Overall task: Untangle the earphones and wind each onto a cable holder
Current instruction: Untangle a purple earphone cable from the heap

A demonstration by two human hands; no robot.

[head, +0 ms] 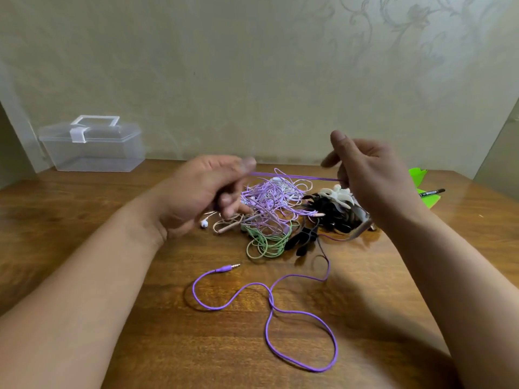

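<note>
A tangle of earphone cables (269,203), mostly purple with pink, white and green strands, lies mid-table. My left hand (202,192) and my right hand (368,175) hover above it, each pinching one stretch of purple cable (295,176) pulled taut between them. The same purple cable trails forward in loose loops (280,318) and ends in a jack plug (229,267). A green coil (266,244) sits at the tangle's front. Black and white cable holders (334,209) are heaped right of the tangle, partly behind my right hand. A white earbud (204,223) pokes out at the left.
A clear plastic box (94,147) with a handle stands at the back left by the wall. Green paper (418,181) and a black pen (432,192) lie at the back right. The wooden table (84,226) runs to the wall.
</note>
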